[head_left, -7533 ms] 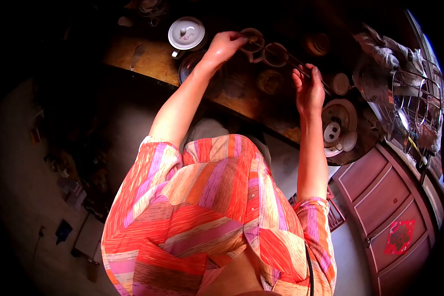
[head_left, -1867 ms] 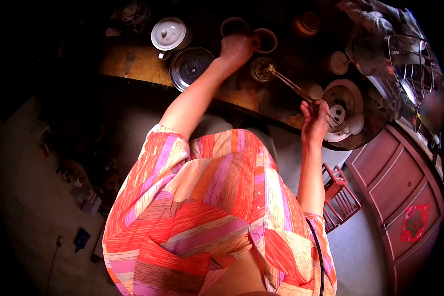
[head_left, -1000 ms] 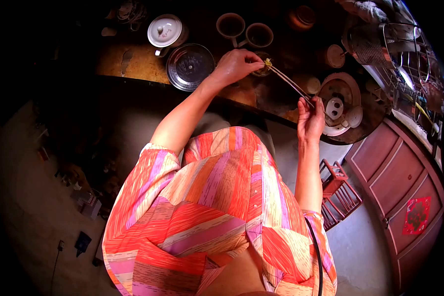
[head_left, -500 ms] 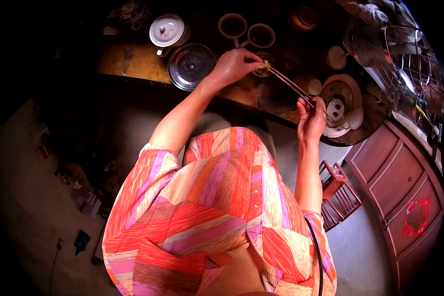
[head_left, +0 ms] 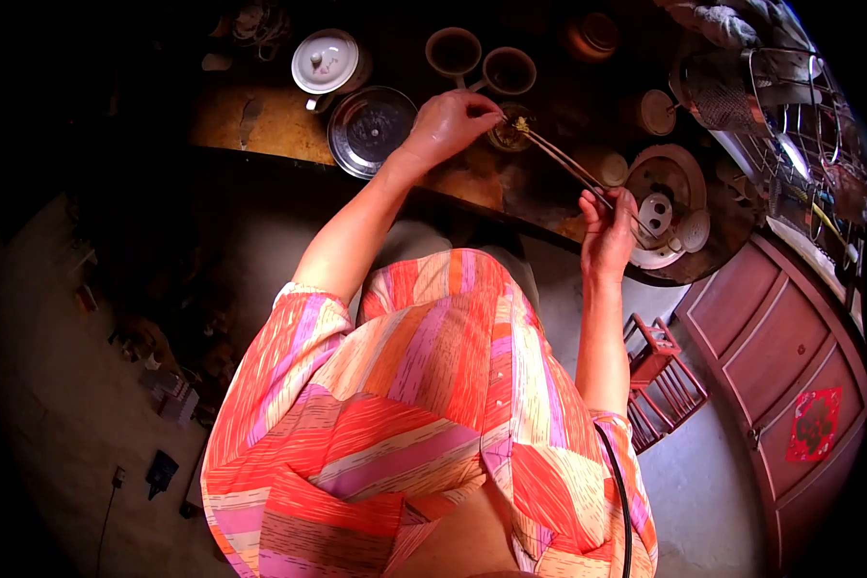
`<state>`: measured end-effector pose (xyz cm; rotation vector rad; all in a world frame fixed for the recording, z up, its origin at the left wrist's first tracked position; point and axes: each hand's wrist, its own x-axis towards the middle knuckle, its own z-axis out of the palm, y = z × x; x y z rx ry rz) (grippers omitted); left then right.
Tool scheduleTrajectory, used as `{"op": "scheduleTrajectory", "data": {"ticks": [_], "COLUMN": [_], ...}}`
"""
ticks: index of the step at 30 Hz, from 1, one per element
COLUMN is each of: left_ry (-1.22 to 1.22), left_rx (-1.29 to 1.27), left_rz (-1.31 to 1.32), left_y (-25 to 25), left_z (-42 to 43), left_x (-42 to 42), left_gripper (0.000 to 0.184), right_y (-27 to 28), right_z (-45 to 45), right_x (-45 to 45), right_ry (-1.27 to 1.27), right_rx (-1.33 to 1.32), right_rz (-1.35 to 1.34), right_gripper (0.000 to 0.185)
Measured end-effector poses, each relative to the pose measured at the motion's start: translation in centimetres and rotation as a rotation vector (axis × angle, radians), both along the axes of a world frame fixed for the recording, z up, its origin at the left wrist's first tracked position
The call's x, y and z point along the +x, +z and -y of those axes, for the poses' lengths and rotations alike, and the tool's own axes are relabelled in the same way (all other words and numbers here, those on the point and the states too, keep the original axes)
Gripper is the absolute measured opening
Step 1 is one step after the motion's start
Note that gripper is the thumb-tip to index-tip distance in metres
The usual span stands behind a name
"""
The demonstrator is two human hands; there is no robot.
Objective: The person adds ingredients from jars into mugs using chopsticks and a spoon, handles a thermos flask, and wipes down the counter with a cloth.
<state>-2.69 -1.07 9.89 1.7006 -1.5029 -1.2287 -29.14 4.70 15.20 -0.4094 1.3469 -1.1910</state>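
My right hand (head_left: 609, 226) is closed around a pair of chopsticks (head_left: 561, 160) that slant up and left. A small yellowish clump (head_left: 521, 124) sits at their tips. Beneath the tips is a small round dish (head_left: 507, 142), its contents too dark to name. Just left of the clump, my left hand (head_left: 451, 125) has thumb and fingers pressed together; whatever they pinch, if anything, is hidden. Under that hand's wrist, a round metal lid or plate (head_left: 368, 133) lies on the dark wooden table (head_left: 226, 116).
Two mugs (head_left: 509, 71) stand behind the small dish. A white lidded cup (head_left: 326, 62) is at the left. To the right are a basin (head_left: 667, 164) with dishes and a wire rack (head_left: 790, 91). A small red chair (head_left: 660, 376) stands below the table's right end.
My left hand has drawn slightly left, away from the yellowish clump at the chopstick tips. The right hand and chopsticks are nearly still.
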Motion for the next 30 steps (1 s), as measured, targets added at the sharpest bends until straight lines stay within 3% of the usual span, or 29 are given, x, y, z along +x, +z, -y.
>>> {"op": "scheduleTrajectory", "data": {"ticks": [5,7,9,11,12,17,19,25,28,30], "left_ry": [0.096,0.110,0.072,-0.099,-0.105,-0.107,-0.101,-0.174,-0.043,-0.132], "left_rx": [-0.087,-0.295,-0.366,-0.343,-0.448,-0.400,-0.423,-0.307,-0.350,-0.204], "left_rz": [0.079,0.318,0.452,0.734,0.766,0.780,0.771,0.840,0.814,0.837], "left_y": [-0.9,-1.0,-2.8,-3.8,-4.3,-5.1,-5.6,-5.5,-5.5,-4.5], "left_z": [1.4,3.0,3.8,4.3,4.7,5.9,6.2,6.3,6.3,6.2], "left_x": [2.0,3.4,3.9,4.0,4.2,4.6,4.5,4.8,5.1,5.3], "left_gripper": [0.022,0.020,0.019,0.020,0.021,0.016,0.016,0.018,0.020,0.021], "right_y": [0.7,0.9,1.7,2.0,2.2,3.8,3.8,4.8,5.2,5.3], "right_z": [0.5,0.8,2.2,2.6,2.6,2.5,2.4,2.2,2.1,2.1], "right_x": [1.2,2.7,3.8,4.7,5.0,4.7,4.3,4.1,4.0,4.1], "right_ry": [0.039,0.355,0.724,0.919,0.909,0.906,1.038,0.977,0.956,0.955], "right_rx": [-0.022,-0.208,-0.621,-0.674,-0.695,-0.736,-0.729,-0.760,-0.794,-0.785], "right_rz": [-0.093,-0.509,-0.902,-0.943,-0.952,-1.040,-1.050,-1.071,-1.024,-1.011], "right_gripper": [0.022,0.015,0.006,0.008,0.010,0.010,0.011,0.011,0.011,0.011]}}
